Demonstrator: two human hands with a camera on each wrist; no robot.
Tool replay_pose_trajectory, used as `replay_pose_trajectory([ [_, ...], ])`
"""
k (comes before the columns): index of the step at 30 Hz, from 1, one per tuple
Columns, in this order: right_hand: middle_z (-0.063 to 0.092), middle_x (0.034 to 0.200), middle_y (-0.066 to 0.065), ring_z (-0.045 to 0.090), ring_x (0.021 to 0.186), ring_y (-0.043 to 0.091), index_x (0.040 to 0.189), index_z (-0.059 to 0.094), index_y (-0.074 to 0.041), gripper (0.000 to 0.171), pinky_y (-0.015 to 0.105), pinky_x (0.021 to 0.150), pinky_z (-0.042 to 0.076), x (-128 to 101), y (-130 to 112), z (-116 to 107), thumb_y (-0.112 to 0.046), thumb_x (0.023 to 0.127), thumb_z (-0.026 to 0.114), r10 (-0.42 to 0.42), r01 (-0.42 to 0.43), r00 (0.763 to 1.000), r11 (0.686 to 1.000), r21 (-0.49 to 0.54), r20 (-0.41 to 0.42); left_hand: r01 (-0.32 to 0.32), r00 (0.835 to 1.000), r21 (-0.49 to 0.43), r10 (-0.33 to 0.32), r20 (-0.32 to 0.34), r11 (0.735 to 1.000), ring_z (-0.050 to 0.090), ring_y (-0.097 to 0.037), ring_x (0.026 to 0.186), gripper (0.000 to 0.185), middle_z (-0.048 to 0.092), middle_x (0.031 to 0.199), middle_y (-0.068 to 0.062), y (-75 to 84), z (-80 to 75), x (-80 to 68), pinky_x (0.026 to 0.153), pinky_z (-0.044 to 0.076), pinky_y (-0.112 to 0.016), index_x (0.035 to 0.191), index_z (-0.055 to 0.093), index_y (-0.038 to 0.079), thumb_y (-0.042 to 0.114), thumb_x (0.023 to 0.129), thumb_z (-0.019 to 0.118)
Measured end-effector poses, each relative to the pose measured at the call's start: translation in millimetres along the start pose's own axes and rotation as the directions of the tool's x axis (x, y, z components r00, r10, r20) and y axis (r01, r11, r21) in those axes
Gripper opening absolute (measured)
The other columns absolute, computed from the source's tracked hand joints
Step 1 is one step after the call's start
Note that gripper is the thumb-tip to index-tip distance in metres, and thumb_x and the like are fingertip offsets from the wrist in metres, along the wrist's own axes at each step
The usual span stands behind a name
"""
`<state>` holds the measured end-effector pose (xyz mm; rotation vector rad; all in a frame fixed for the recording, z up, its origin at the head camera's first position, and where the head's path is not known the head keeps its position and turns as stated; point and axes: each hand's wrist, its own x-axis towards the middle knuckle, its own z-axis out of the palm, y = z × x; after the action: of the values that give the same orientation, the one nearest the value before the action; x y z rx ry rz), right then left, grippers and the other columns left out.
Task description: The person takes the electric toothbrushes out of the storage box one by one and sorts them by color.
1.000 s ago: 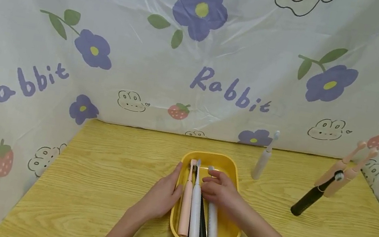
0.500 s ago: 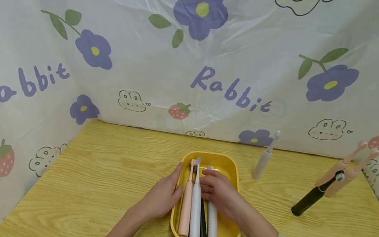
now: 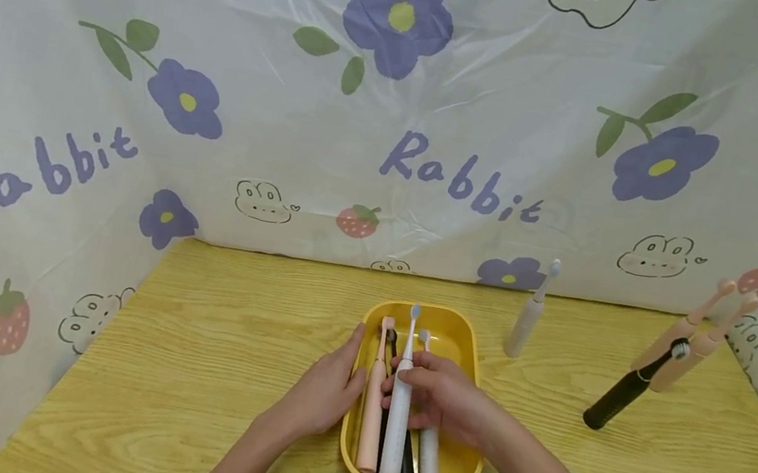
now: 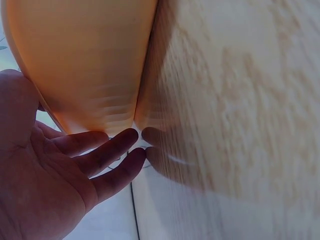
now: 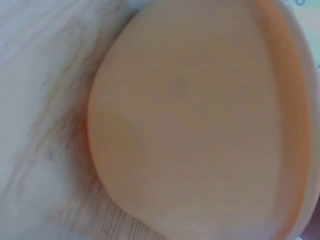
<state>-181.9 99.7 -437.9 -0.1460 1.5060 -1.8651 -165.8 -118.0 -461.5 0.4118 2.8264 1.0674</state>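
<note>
Gripping a slim white toothbrush [image 3: 399, 409] in the yellow tray [image 3: 464, 332], the right hand [image 3: 442, 396] is curling around its handle, while the left hand [image 3: 321, 391] is resting flat-fingered against the tray's left wall; the black toothbrush [image 3: 409, 466] is lying mostly hidden.

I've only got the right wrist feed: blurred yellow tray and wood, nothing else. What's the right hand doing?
Observer: The right hand grips a white toothbrush, its head end raised over the yellow tray.
Operator: Anything else in the tray?
Observer: A pink toothbrush, a black one and another pale one lie in it side by side.
Operator: Left hand?
Observer: The left hand rests open against the tray's left wall; the left wrist view shows its fingers straight beside the wall.
Operator: Any brushes outside?
Observer: A white one stands behind the tray; two pink and a black one stand far right.
</note>
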Motion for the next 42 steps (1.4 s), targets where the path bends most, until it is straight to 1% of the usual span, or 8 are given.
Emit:
replay_pose_trajectory([
  [3, 0.068, 0.111, 0.015, 0.070, 0.101, 0.027, 0.143, 0.036, 0.009, 0.046, 0.039, 0.072, 0.060, -5.7, -0.5, 1.3, -0.010, 0.104, 0.053, 0.013, -0.011, 0.999, 0.999, -0.047, 0.036, 0.003, 1.000, -0.001, -0.003, -0.001, 1.000, 0.050, -0.028, 0.134, 0.067, 0.036, 0.159, -0.022, 0.0, -1.1, 0.8, 0.111, 0.039, -0.050, 0.164, 0.013, 0.001, 0.021, 0.109, 0.045],
  [8, 0.068, 0.118, 0.019, 0.067, 0.110, 0.036, 0.150, 0.027, 0.011, 0.056, 0.041, 0.070, 0.060, -14.9, -1.4, 3.3, -0.006, 0.104, 0.055, 0.015, -0.011, 0.999, 0.995, -0.102, 0.045, 0.000, 1.000, 0.000, 0.000, -0.001, 1.000, 0.053, -0.026, 0.127, 0.066, 0.037, 0.159, -0.023, 0.1, -2.9, 2.0, 0.110, 0.040, -0.049, 0.163, 0.014, -0.001, 0.020, 0.108, 0.045],
  [20, 0.060, 0.128, 0.031, 0.065, 0.110, 0.037, 0.151, 0.025, 0.014, 0.060, 0.048, 0.078, 0.059, -32.0, -11.7, 3.3, -0.007, 0.105, 0.056, -0.107, 0.110, 0.994, 0.974, -0.197, 0.024, 0.005, 1.000, 0.010, -0.005, -0.001, 1.000, 0.056, -0.028, 0.122, 0.066, 0.037, 0.158, -0.022, 3.6, -5.1, 3.7, 0.108, 0.042, -0.049, 0.163, 0.016, -0.001, 0.020, 0.108, 0.046],
  [26, 0.062, 0.125, 0.025, 0.062, 0.116, 0.044, 0.149, 0.032, 0.012, 0.053, 0.051, 0.083, 0.058, -42.0, -24.9, -5.6, -0.008, 0.105, 0.055, -0.195, 0.186, 0.981, 0.959, -0.214, -0.021, 0.002, 1.000, 0.011, -0.002, 0.013, 1.000, 0.061, -0.024, 0.095, 0.066, 0.047, 0.151, -0.025, 5.0, -7.3, 3.5, 0.094, 0.047, -0.045, 0.163, 0.014, -0.002, 0.019, 0.108, 0.045],
  [28, 0.062, 0.126, 0.025, 0.061, 0.117, 0.044, 0.149, 0.032, 0.012, 0.053, 0.052, 0.083, 0.058, -45.1, -30.0, -10.2, -0.007, 0.105, 0.056, -0.237, 0.221, 0.970, 0.949, -0.224, -0.046, 0.004, 1.000, 0.008, -0.004, 0.022, 1.000, 0.058, -0.020, 0.074, 0.066, 0.059, 0.131, -0.026, 5.2, -8.0, 3.5, 0.084, 0.048, -0.043, 0.163, 0.012, -0.001, 0.018, 0.108, 0.044],
  [31, 0.059, 0.130, 0.029, 0.062, 0.118, 0.046, 0.150, 0.032, 0.012, 0.054, 0.052, 0.084, 0.058, -49.2, -37.6, -17.3, -0.006, 0.105, 0.057, -0.305, 0.276, 0.948, 0.930, -0.244, -0.087, 0.002, 1.000, 0.007, -0.002, 0.028, 1.000, 0.049, -0.018, 0.061, 0.066, 0.060, 0.129, -0.025, 4.7, -8.6, 3.4, 0.081, 0.047, -0.042, 0.163, 0.012, -0.001, 0.018, 0.108, 0.044],
  [35, 0.057, 0.134, 0.033, 0.060, 0.121, 0.047, 0.149, 0.037, 0.010, 0.053, 0.049, 0.083, 0.058, -55.2, -45.6, -26.1, -0.006, 0.104, 0.059, -0.385, 0.325, 0.912, 0.887, -0.328, -0.138, -0.003, 1.000, 0.006, 0.003, 0.020, 1.000, 0.052, -0.018, 0.070, 0.066, 0.043, 0.154, -0.023, 3.6, -8.6, 3.3, 0.090, 0.045, -0.043, 0.163, 0.012, -0.001, 0.019, 0.108, 0.044],
  [42, 0.058, 0.131, 0.032, 0.062, 0.118, 0.040, 0.148, 0.040, 0.006, 0.049, 0.044, 0.083, 0.059, -66.5, -52.9, -37.6, -0.003, 0.103, 0.058, -0.492, 0.354, 0.838, 0.820, -0.450, -0.238, -0.012, 1.000, -0.002, 0.012, 0.022, 1.000, 0.045, -0.015, 0.060, 0.067, 0.049, 0.147, -0.024, 3.0, -8.3, 3.5, 0.089, 0.045, -0.042, 0.163, 0.012, -0.002, 0.019, 0.108, 0.044],
])
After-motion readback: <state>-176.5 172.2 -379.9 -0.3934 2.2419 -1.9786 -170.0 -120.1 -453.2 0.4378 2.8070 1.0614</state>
